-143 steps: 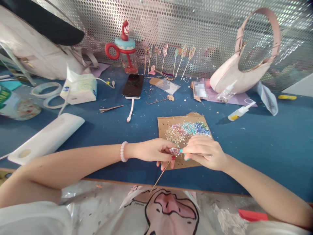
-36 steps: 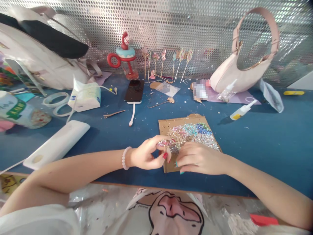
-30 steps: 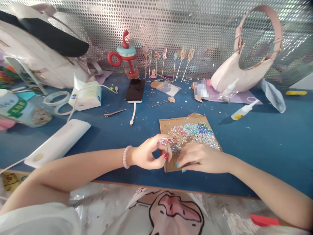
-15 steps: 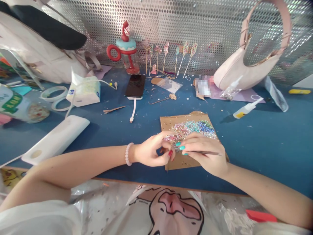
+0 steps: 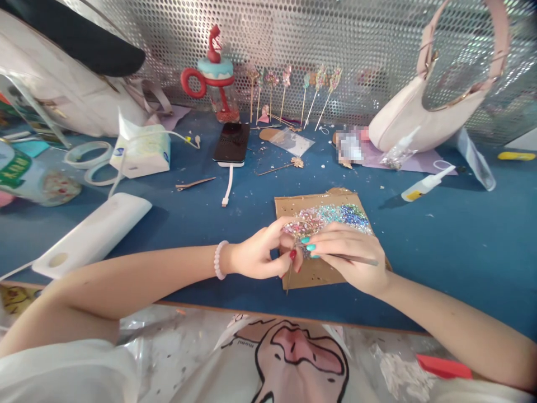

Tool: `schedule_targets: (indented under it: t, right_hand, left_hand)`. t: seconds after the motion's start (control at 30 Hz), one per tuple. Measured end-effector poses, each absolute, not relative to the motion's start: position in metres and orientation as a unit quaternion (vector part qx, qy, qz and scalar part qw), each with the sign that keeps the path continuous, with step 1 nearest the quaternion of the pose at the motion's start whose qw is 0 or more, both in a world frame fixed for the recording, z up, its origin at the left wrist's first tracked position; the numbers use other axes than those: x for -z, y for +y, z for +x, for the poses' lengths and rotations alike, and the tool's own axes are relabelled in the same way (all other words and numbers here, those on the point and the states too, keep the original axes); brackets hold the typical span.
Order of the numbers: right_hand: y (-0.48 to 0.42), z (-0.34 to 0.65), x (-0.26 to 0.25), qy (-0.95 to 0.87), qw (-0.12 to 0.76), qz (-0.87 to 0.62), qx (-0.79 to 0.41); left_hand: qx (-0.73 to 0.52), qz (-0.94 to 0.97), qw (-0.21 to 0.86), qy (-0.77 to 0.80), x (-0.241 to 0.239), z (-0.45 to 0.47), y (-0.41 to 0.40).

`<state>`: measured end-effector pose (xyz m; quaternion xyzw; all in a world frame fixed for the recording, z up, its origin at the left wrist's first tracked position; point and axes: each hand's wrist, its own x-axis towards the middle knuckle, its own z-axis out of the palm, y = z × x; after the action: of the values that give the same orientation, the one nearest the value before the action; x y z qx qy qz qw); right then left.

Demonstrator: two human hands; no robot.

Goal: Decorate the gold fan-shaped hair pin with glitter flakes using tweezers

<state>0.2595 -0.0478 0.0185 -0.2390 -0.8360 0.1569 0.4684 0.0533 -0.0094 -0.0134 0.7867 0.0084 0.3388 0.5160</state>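
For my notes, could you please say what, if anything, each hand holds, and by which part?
Left hand: glittery stick, near its head. Right hand: slim tool, near its tip.

My left hand point(image 5: 260, 253) wears red nails point(image 5: 292, 254), my right hand point(image 5: 357, 256) turquoise nails point(image 5: 310, 247). A bracelet point(image 5: 220, 260) of round, pale pink beads circles my left wrist. White sleeves point(image 5: 71, 369) leave my forearms bare — and my pale top point(image 5: 201, 369) carries a big pink print point(image 5: 300, 358), thickly outlined in black, beside small dark lettering point(image 5: 245, 343).

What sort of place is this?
Probably a craft workbench: glittery bits spread on cardboard, a nozzle bottle, and decorated sticks standing in a row at the back.
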Motion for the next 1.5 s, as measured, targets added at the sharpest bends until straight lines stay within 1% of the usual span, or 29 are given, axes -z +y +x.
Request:
schedule_targets:
  t: [0.17, 0.47, 0.6, 0.7, 0.87, 0.93, 1.0, 1.17, 1.27, 1.5]
  right_hand:
    - [-0.047, 0.260, -0.018, -0.839, 0.463, -0.244, -0.153]
    - [-0.044, 0.261, -0.016, -0.854, 0.458, -0.217, -0.119]
    - [-0.045, 0.264, -0.016, -0.868, 0.439, -0.214, -0.092]
    - [-0.045, 0.267, -0.017, -0.889, 0.413, -0.191, -0.053]
    - [-0.049, 0.269, -0.021, -0.918, 0.360, -0.143, 0.081]
    - [-0.051, 0.269, -0.021, -0.922, 0.347, -0.132, 0.111]
    - [-0.051, 0.270, -0.020, -0.922, 0.350, -0.134, 0.101]
    - [-0.049, 0.274, -0.016, -0.903, 0.393, -0.168, 0.035]
    - [-0.048, 0.274, -0.017, -0.893, 0.407, -0.194, 0.016]
    - [-0.049, 0.273, -0.017, -0.893, 0.412, -0.181, -0.018]
  left_hand:
    - [-0.329, 0.765, 0.553, 0.012, 0.014, 0.053, -0.010]
    - [-0.313, 0.747, 0.586, 0.007, 0.017, 0.054, -0.008]
    - [-0.300, 0.743, 0.599, 0.009, 0.018, 0.054, -0.008]
    - [-0.292, 0.734, 0.613, 0.010, 0.018, 0.054, -0.009]
    - [-0.280, 0.711, 0.645, 0.006, 0.017, 0.056, -0.010]
    - [-0.274, 0.702, 0.657, -0.001, 0.015, 0.057, -0.010]
    - [-0.266, 0.686, 0.677, -0.011, 0.014, 0.057, -0.010]
    - [-0.243, 0.637, 0.731, -0.012, 0.009, 0.056, -0.009]
    - [-0.234, 0.629, 0.741, -0.009, 0.007, 0.057, -0.009]
    - [-0.216, 0.605, 0.766, -0.024, 0.007, 0.056, -0.007]
